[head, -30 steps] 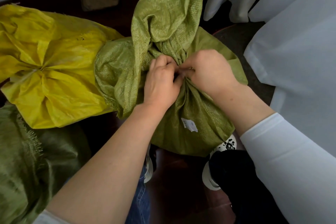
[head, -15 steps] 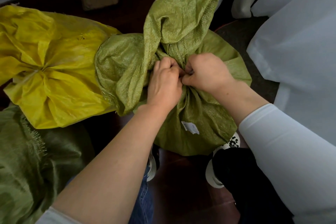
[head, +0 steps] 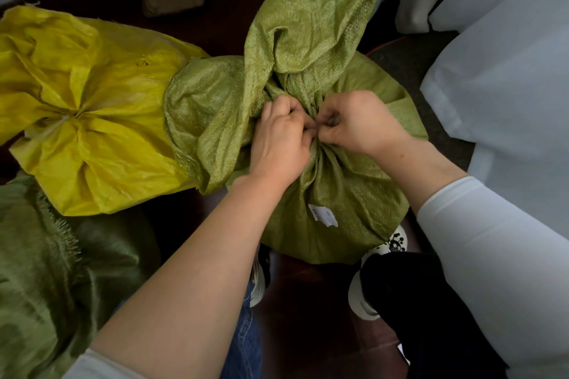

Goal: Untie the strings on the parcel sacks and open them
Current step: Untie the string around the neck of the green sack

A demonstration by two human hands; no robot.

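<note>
Floor (head: 308,311): dark red-brown.
On it: 2 green sacks (head: 332,194) (head: 46,286), 1 yellow sack (head: 92,108).

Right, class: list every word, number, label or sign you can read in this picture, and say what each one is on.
White label on the green sack: has small print, too blurred to read.
White shoe under that sack: black blob pattern, no lettering.
Yellow sack: no readable text.
</note>
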